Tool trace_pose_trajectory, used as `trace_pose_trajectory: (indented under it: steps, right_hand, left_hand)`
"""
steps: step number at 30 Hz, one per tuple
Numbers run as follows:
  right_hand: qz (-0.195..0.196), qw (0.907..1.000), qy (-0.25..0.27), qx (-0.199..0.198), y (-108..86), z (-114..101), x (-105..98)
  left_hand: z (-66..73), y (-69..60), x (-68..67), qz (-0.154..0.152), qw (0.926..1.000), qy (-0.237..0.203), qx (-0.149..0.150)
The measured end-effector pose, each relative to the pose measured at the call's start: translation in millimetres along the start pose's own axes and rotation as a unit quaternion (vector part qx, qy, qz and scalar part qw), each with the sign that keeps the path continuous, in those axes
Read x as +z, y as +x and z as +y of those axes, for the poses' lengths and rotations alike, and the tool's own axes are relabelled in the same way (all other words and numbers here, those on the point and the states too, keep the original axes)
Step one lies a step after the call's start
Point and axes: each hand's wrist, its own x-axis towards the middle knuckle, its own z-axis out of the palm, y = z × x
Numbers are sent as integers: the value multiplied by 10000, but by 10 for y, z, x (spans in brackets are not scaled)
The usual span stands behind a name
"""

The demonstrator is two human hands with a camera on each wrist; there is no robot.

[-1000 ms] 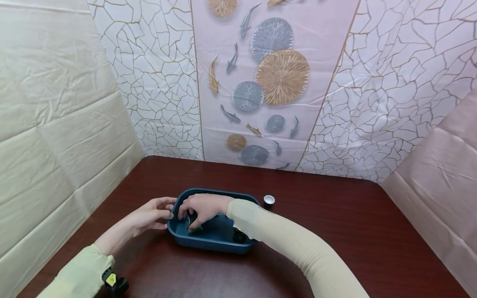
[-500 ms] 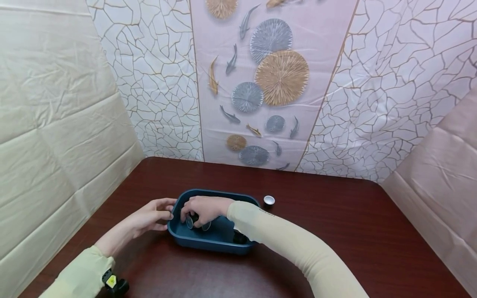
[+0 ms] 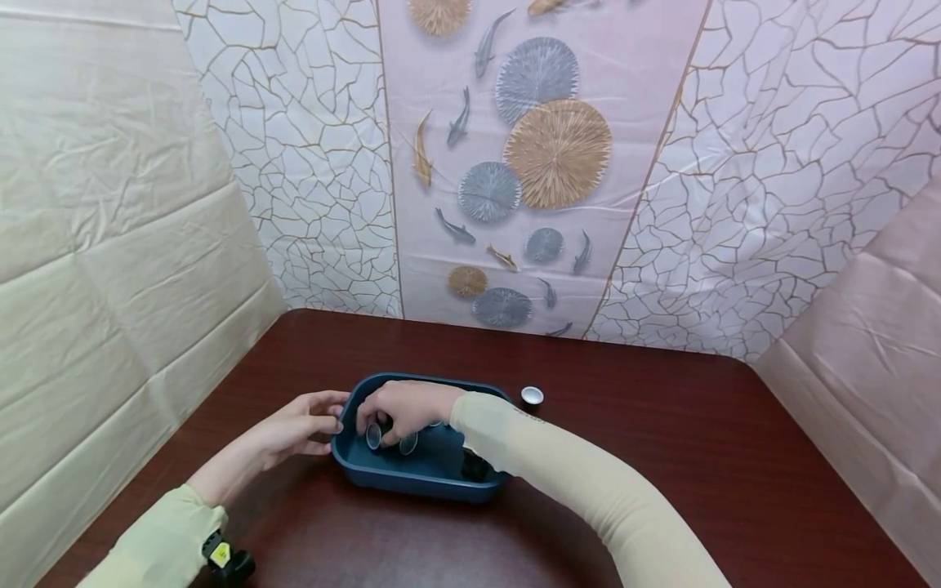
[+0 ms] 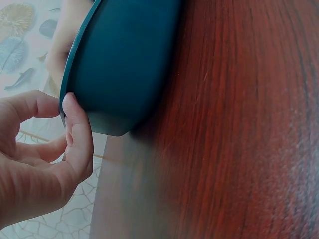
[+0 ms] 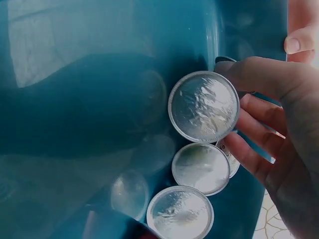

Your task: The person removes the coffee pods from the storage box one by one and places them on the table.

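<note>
A blue plastic basin (image 3: 419,482) stands on the table, and my left hand (image 3: 297,423) pinches its rim at the left end. My right hand (image 3: 408,406) reaches inside, its thumb and fingers curled round a foil-lidded coffee capsule (image 5: 204,107) in the right wrist view. Beside that one, another capsule (image 5: 201,169) and a further capsule (image 5: 180,213) show their silver lids. Part of one more capsule shows under the thumb; the hand hides the rest. From above, two lids show by my fingers, at the left capsule (image 3: 373,436) and the right capsule (image 3: 408,443).
Behind the basin's right end, a dark capsule with a pale top (image 3: 532,397) stands on the brown table (image 3: 662,457). My right sleeve (image 3: 573,474) crosses the basin's right side. A patterned cloth backdrop (image 3: 323,163) rises behind the table.
My right fingers have shifted slightly within the basin's left part. Two capsule lids now show below them, where a tilted capsule showed a second ago. My left hand has stayed on the rim.
</note>
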Motion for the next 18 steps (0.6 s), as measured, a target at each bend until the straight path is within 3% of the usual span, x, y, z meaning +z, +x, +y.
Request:
trace_pose_trajectory:
  steps: [18]
  right_hand:
    - [523,9985,20,130,-107,47,-205]
  left_hand:
    - [12,-1,20,72,10000,50,-6]
